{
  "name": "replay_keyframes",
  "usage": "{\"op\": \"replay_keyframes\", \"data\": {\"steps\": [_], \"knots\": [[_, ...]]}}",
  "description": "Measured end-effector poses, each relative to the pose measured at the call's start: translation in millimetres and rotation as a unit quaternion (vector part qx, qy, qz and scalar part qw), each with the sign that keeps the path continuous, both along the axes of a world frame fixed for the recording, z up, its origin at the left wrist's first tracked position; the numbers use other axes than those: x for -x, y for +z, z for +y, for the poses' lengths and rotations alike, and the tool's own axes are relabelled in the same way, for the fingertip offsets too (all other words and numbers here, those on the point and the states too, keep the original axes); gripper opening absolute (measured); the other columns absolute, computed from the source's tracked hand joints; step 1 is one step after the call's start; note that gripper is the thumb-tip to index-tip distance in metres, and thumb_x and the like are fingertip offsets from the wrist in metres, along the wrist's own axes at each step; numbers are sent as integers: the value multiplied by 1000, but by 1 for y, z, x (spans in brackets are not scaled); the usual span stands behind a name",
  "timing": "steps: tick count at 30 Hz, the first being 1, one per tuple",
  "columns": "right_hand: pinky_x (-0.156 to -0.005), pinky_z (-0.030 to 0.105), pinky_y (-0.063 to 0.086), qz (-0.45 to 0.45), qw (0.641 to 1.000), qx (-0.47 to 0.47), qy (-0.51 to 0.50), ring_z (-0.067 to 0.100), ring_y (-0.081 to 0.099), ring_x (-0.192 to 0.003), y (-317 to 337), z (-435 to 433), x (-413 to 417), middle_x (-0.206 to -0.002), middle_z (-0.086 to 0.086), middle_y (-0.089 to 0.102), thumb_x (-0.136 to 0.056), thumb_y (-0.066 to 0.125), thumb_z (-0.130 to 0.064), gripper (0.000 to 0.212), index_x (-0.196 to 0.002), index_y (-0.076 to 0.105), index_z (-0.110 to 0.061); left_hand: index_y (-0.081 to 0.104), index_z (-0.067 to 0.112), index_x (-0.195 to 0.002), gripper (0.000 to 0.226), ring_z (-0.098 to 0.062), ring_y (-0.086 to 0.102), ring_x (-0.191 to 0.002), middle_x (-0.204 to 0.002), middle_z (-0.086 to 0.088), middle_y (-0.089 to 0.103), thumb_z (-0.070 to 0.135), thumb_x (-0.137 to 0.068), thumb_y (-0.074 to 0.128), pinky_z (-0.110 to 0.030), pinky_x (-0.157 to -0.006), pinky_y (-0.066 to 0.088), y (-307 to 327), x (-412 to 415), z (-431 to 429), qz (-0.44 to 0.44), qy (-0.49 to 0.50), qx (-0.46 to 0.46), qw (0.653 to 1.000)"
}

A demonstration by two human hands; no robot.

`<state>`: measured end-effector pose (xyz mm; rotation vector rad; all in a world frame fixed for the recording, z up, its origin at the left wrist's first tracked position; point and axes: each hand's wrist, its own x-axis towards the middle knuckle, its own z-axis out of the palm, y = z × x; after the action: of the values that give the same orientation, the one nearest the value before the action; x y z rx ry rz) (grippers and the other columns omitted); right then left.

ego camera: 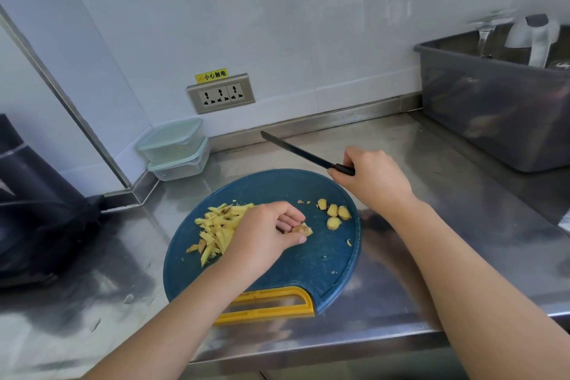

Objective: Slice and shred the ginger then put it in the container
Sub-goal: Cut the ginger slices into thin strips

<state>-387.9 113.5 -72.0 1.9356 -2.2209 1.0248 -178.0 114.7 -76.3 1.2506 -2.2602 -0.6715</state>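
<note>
Stacked containers (175,148) wait at left by the wall. On the board (324,262), shreds (216,228) lie heaped; our left hand (265,231) pinches a ginger piece (303,230), with slices (334,214) just right of it. Our right hand (370,176) grips the knife (296,149), clear of the board. We judge shredding is underway: next, the blade must come down on that piece.

1. A kitchen: a stainless-steel bench (425,157) runs along a white tiled wall (277,25) with a socket panel (220,93).
2. A blue cutting board (314,259) carries shredded ginger (216,231); stacked lidded containers (175,148) stand far left.
3. A grey tub (493,120) and a tap (487,32) sit far right.
</note>
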Motion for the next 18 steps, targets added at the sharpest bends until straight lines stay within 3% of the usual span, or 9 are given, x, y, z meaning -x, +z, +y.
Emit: {"op": "replay_keyframes", "data": {"steps": [7,12,15,18], "knots": [[-47,26,39,4,1000,-6,-2,21,53,-62,0,0,-1,-67,2,54,-89,58,-41,30,-79,48,-14,68,31,-91,20,9,58,-80,-84,19,66,21,-76,77,-3,-65,42,-4,-2,0,-5,3,5,1000],[-52,28,45,9,1000,-2,0,20,55,-61,0,0,-1,-68,2,55,-90,57,-41,29,-80,48,-15,67,30,-100,23,5,60,-80,-91,17,65,36,-78,73,-2,-63,42,11,5,-9,-34,-23,18,999],[-49,27,42,10,1000,-4,-1,20,53,-61,-1,0,0,-67,0,53,-90,57,-40,30,-80,47,-15,69,28,-99,14,8,60,-78,-86,20,65,29,-84,68,-1,-61,40,21,17,-18,-32,-36,33,998],[-47,26,37,5,1000,0,-4,21,52,-61,-1,-1,1,-63,-1,49,-89,58,-40,31,-78,46,-15,68,27,-104,19,3,61,-81,-97,13,68,22,-86,67,-4,-66,43,22,34,-25,-49,-80,16,995]]}}
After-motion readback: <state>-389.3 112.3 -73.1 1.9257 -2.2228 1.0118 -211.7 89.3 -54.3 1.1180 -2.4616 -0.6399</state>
